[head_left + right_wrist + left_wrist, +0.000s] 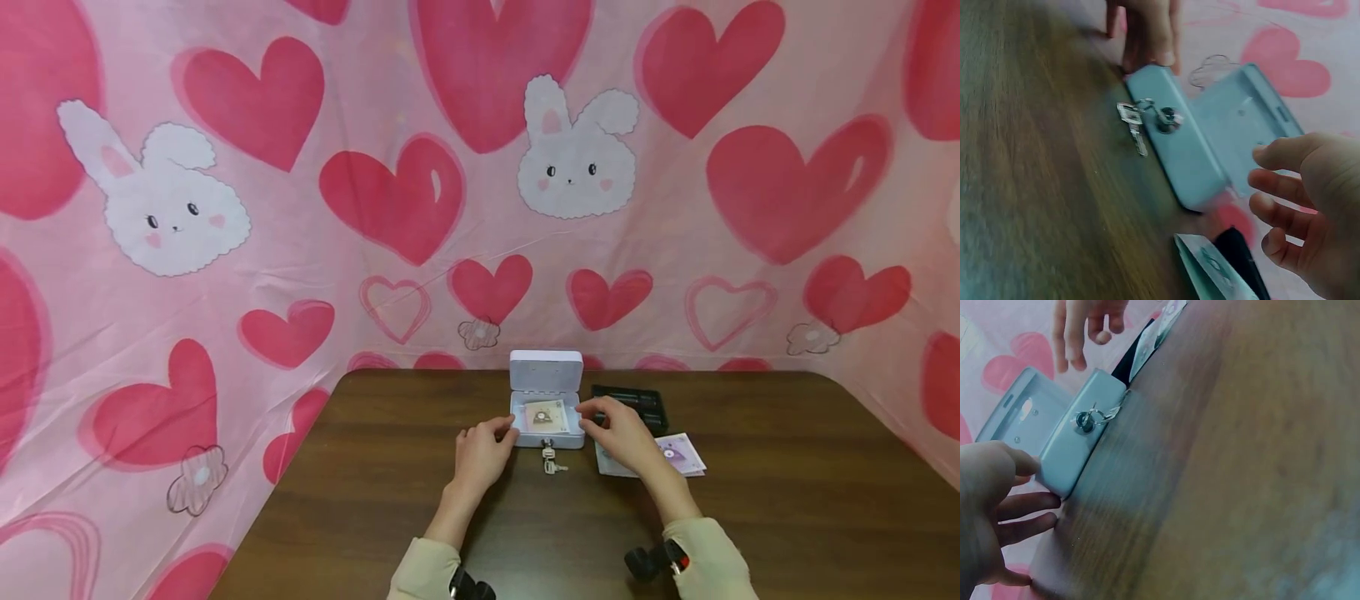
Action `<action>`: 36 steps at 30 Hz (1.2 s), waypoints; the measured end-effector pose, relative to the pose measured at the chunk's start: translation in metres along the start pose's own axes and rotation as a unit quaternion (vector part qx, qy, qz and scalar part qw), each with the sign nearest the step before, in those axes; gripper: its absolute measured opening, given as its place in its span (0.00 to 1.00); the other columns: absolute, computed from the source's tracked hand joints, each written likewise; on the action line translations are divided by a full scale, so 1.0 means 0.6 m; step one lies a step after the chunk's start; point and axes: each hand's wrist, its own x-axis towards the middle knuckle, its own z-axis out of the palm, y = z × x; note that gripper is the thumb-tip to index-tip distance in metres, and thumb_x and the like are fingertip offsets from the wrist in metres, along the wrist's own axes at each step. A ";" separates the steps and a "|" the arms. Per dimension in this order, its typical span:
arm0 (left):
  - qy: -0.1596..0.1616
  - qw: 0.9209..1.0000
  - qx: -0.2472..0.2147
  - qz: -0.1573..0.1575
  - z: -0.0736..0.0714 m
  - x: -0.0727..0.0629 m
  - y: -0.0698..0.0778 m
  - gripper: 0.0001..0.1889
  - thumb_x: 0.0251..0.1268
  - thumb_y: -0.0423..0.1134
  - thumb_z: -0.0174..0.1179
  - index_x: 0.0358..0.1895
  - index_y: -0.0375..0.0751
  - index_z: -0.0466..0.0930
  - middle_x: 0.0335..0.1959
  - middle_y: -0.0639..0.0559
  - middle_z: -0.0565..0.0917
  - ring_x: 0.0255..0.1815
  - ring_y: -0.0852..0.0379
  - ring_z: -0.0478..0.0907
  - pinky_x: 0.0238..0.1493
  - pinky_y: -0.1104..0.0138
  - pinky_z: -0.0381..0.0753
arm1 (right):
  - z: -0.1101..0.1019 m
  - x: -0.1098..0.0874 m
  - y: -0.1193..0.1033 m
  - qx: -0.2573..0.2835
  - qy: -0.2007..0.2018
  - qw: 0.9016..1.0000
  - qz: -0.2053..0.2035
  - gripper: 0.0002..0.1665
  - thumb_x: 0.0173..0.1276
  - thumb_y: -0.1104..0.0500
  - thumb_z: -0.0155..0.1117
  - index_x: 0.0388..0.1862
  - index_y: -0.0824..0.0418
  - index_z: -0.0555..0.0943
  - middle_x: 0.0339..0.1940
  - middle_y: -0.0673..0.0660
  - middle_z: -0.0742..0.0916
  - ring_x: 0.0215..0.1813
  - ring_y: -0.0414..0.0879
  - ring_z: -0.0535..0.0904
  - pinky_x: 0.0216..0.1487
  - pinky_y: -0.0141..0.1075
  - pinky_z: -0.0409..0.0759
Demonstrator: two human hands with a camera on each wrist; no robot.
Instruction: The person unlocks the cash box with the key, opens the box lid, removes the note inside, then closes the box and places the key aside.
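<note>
A small white cash box (548, 440) stands with its lid (546, 372) raised. Inside lies a banknote (545, 416). From the front lock (1084, 422) hangs a ring with keys (1133, 127). My left hand (481, 455) touches the box's left end, its thumb at the top edge and the other fingers along the side. Beside the right rim hovers my right hand (619, 431), fingers loosely bent and apart, with nothing between them. In the right wrist view a gap shows between those fingertips and the box.
Right of the box, a black tray (651, 406) with compartments sits behind several banknotes (684, 454), partly covered by my right hand and forearm. The brown wooden table (360, 492) ends at a pink cloth (420, 333) printed with hearts and rabbits.
</note>
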 end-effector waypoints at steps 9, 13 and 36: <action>0.002 1.000 0.001 -0.001 0.000 -0.002 0.001 0.15 0.67 0.44 0.63 0.53 0.47 0.87 0.48 0.51 0.89 0.54 0.47 0.84 0.67 0.33 0.57 | 0.028 0.026 0.006 0.002 -0.017 1.000 0.011 0.14 0.66 0.60 0.67 0.50 0.61 0.85 0.45 0.57 0.86 0.42 0.49 0.79 0.46 0.43 0.78; 0.000 1.000 0.000 -0.001 0.001 -0.002 0.001 0.15 0.68 0.45 0.63 0.54 0.47 0.87 0.48 0.51 0.89 0.55 0.47 0.84 0.67 0.34 0.58 | 0.032 0.030 0.007 0.008 -0.025 1.000 0.001 0.15 0.65 0.61 0.67 0.50 0.62 0.85 0.44 0.58 0.86 0.43 0.51 0.80 0.46 0.44 0.77; -0.012 1.000 0.001 -0.004 -0.002 0.000 -0.003 0.15 0.68 0.45 0.63 0.54 0.47 0.87 0.49 0.50 0.89 0.55 0.48 0.84 0.68 0.34 0.57 | 0.038 0.055 -0.030 -0.156 -0.114 0.980 0.056 0.22 0.67 0.46 0.66 0.57 0.52 0.83 0.49 0.55 0.88 0.45 0.51 0.83 0.46 0.54 0.81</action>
